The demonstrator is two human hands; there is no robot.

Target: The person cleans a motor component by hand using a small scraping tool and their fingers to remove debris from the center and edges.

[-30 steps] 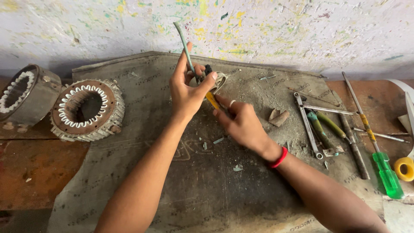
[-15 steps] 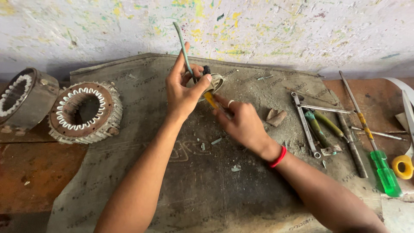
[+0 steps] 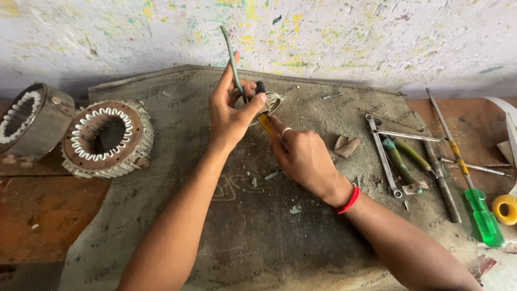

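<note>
Working surface: I have a dusty grey-brown mat (image 3: 177, 226) spread over a reddish wooden floor (image 3: 32, 215), littered with small pale scraps.
Room: a whitewashed wall (image 3: 350, 37) flecked with yellow and green paint rises right behind the mat's far edge.
Left hand: my left hand (image 3: 229, 110) is curled closed, thumb and fingers pinching a green wire (image 3: 230, 54) that stands up past my fingertips, and steadying a small coil part (image 3: 271, 102) at the mat's far middle.
Right hand: my right hand (image 3: 304, 156) is closed around a yellow-handled tool (image 3: 266, 125) whose tip meets the coil part; how tightly I grip, I cannot tell.
Left edge: two motor stators (image 3: 105, 137) with white windings sit side by side, one on the mat's border, the other off it.
Right edge: a spanner (image 3: 383, 156), green-handled pliers (image 3: 401, 161), a metal rod (image 3: 439, 178), a green screwdriver (image 3: 482, 215) and a yellow tape roll (image 3: 506, 209) lie close together.
Open room: bare mat stretches between my forearms and toward me.
</note>
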